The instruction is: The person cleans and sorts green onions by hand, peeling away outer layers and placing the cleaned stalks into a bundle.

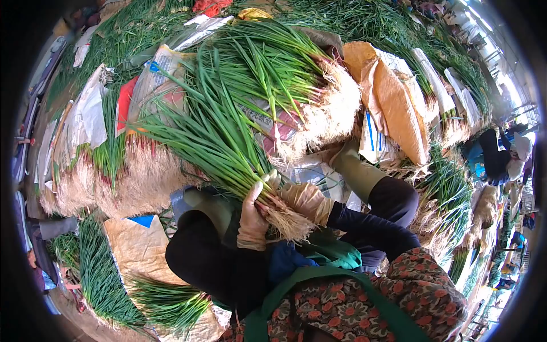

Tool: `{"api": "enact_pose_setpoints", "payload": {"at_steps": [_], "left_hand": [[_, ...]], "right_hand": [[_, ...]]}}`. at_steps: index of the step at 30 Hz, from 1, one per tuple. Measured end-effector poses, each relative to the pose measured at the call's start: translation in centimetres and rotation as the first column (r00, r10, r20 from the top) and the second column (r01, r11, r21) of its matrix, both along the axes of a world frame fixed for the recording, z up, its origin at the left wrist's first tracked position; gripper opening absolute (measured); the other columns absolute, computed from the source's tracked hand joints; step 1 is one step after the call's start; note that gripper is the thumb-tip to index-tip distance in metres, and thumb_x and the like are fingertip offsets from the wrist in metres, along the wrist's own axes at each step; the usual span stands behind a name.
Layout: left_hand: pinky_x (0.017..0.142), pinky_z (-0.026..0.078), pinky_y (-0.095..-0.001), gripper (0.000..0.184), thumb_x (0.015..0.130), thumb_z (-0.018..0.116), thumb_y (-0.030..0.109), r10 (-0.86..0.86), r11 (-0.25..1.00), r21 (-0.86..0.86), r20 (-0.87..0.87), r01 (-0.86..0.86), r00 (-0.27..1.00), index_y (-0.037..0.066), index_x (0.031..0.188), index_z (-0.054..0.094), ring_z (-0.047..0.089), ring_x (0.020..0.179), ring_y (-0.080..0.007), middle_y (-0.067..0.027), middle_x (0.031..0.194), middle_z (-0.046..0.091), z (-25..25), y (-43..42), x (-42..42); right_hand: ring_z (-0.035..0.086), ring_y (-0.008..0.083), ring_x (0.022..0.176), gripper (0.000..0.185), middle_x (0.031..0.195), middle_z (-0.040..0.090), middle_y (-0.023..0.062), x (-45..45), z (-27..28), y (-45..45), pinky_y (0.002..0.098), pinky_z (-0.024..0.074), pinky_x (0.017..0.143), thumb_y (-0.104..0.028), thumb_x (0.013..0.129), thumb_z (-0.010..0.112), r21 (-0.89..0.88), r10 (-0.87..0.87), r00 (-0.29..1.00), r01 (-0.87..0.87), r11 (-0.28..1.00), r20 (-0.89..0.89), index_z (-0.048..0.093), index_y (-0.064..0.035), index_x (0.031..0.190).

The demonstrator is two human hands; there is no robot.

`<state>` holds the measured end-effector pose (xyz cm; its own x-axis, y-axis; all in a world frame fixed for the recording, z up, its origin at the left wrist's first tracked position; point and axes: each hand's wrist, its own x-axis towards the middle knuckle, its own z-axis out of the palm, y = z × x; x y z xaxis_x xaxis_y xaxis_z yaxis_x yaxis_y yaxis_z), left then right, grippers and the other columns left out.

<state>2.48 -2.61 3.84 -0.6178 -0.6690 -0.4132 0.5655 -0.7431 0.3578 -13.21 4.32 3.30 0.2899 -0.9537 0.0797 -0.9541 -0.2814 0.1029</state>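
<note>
Between my knees, a bunch of green onions (231,162) is held with its pale stringy roots toward me and its leaves fanning to the upper left. My left hand (254,215), in a pale glove, wraps round the stalks from the left side. From the right, my gloved right hand (305,200) closes on the same bunch just above the roots. Its fingers are partly hidden by the stalks and roots. Just beyond lies a large pile of green onions (285,74), roots facing right, on printed sacking.
A tan sack (393,97) is draped over bundles at the right. More rooted bundles (148,171) stand at the left under white bags. A flattened sack (139,245) and a smaller bunch (171,302) lie beside my left leg. Several people are in the right background.
</note>
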Motion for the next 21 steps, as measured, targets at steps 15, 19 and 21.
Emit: {"api": "enact_pose_setpoints", "payload": {"at_steps": [15, 19, 21], "left_hand": [[0.058, 0.055, -0.0425, 0.034, 0.088, 0.05, 0.032, -0.061, 0.998, -0.01, -0.09, 0.06, 0.994, 0.001, 0.1, 0.054, 0.062, 0.071, -0.0293, -0.0129, 0.082, 0.061, 0.1, 1.6, 2.7], [0.064, 0.055, -0.0396, 0.028, 0.088, 0.053, 0.026, 0.037, 0.994, 0.107, -0.055, -0.031, 0.998, 0.002, 0.102, 0.055, 0.063, 0.073, -0.0272, -0.0122, 0.086, 0.063, 0.2, 1.9, 2.0], [0.067, 0.053, -0.0369, 0.028, 0.089, 0.054, 0.022, 0.048, 0.991, 0.118, 0.098, -0.059, 0.994, 0.002, 0.108, 0.055, 0.063, 0.078, -0.0237, -0.0116, 0.093, 0.064, 0.4, 1.9, 1.8]], "right_hand": [[0.034, 0.0116, 0.038, 0.038, 0.051, 0.041, -0.0037, 4.7, -5.1, -8.9, 0.0276, 0.0287, 0.036, -0.04, 0.094, 0.038, 0.865, -0.722, -0.608, -0.112, 0.489, 0.33, 0.059, -0.0094, 0.088], [0.026, 0.0124, 0.035, 0.038, 0.048, 0.038, -0.0033, 1.5, -5.8, -7.7, 0.0258, 0.0259, 0.034, -0.043, 0.094, 0.04, 0.748, -0.631, -0.752, -0.306, 0.589, 0.189, 0.053, -0.0105, 0.078], [0.034, 0.0111, 0.037, 0.039, 0.05, 0.043, -0.002, 1.7, -2.7, -7.6, 0.025, 0.0297, 0.035, -0.044, 0.093, 0.045, 0.804, -0.75, -0.53, -0.193, 0.562, 0.397, 0.055, -0.0095, 0.079]]}}
